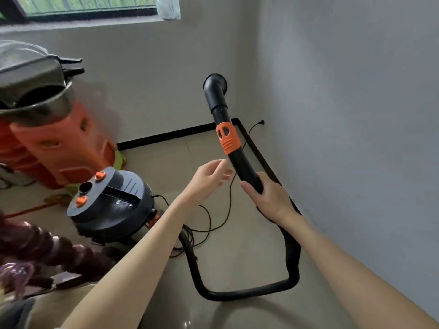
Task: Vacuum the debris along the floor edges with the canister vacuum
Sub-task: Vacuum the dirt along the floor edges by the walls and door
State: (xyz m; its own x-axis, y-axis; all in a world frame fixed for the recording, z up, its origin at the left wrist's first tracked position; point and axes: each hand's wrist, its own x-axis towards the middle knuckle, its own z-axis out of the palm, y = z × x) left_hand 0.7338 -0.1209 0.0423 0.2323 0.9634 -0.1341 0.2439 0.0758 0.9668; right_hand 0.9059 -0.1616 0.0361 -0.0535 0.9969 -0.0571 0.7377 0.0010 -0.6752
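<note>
My right hand (267, 194) grips the black wand handle (247, 167) of the vacuum, which points up and away toward the room corner. An orange collar (227, 138) sits on the wand, and a round black nozzle (215, 83) tops it. My left hand (210, 175) hovers just left of the wand with relaxed fingers, holding nothing. The black hose (240, 294) loops down across the tan floor tiles to the black canister vacuum (111, 205) with orange knobs, standing at the left.
A black power cord (228, 205) trails over the floor to a plug (261, 122) at the right wall. Stacked orange stools (59, 148) carrying a metal basin (35, 100) stand at the left. Black baseboard (175, 134) lines both walls. A window (78, 5) is above.
</note>
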